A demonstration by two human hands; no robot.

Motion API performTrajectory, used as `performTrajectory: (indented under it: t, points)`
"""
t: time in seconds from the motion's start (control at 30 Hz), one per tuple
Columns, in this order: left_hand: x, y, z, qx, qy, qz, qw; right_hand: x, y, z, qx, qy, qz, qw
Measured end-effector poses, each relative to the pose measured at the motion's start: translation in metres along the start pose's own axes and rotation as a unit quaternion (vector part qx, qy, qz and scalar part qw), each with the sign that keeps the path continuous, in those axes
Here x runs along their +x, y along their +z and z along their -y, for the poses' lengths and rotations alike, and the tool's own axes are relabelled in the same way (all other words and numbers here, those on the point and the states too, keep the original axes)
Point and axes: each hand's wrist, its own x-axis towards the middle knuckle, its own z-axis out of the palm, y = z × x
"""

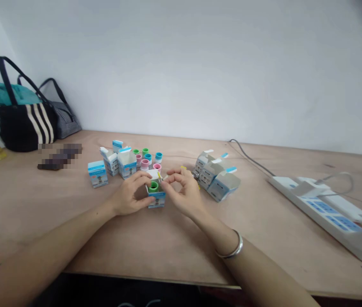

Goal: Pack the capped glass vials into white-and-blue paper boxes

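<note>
A small white and blue carton (pixel 156 198) stands open on the wooden table (pixel 168 238), with a green-capped item (pixel 153 186) poking out of its top. My left hand (pixel 131 194) is wrapped round the carton's left side. My right hand (pixel 183 191) is at the carton's right, its fingertips pinched on the carton's open top flap by a small yellowish piece (pixel 159 175). A silver bangle (pixel 232 247) is on my right wrist.
Behind the hands stand several more small cartons (pixel 117 164) and loose pink, green and blue capped items (pixel 147 157). Three empty cartons (pixel 217 177) lie on their sides to the right. Long flat boxes (pixel 331 213) and a cable lie far right; bags (pixel 24 111) sit far left.
</note>
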Motion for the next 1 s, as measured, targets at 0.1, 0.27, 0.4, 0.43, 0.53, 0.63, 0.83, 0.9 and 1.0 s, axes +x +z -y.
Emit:
performTrajectory:
  t: [0.1, 0.27, 0.4, 0.43, 0.53, 0.63, 0.83, 0.9, 1.0]
  points:
    - [0.000, -0.001, -0.001, -0.001, -0.001, -0.003, 1.000, -0.001, 0.001, -0.001, -0.012, 0.008, -0.004, 1.000]
    - [-0.002, 0.002, 0.001, -0.024, 0.002, -0.010, 1.000, 0.003, 0.003, -0.008, 0.077, 0.086, -0.031, 0.993]
    - [-0.009, 0.010, 0.008, -0.102, -0.033, -0.047, 0.993, 0.008, 0.003, -0.017, 0.173, 0.162, 0.002, 0.972]
    - [-0.010, 0.012, 0.009, -0.113, -0.039, -0.053, 0.991, 0.009, 0.004, -0.018, 0.193, 0.173, 0.025, 0.965]
    - [-0.011, 0.011, 0.010, -0.092, -0.025, -0.045, 0.994, 0.008, 0.005, -0.020, 0.261, 0.189, 0.106, 0.941]
    - [-0.009, 0.006, 0.006, -0.018, -0.006, -0.034, 0.999, 0.006, 0.006, -0.018, 0.319, 0.191, 0.156, 0.915]
    - [-0.007, 0.002, 0.002, 0.030, -0.002, -0.036, 0.999, 0.008, 0.003, -0.016, 0.371, 0.152, 0.131, 0.907]
    - [-0.008, 0.003, 0.003, 0.027, 0.001, -0.038, 0.999, 0.009, 0.002, -0.017, 0.369, 0.128, 0.106, 0.914]
    - [-0.009, 0.005, 0.006, 0.001, 0.009, -0.045, 0.999, 0.008, 0.002, -0.018, 0.323, 0.078, 0.089, 0.939]
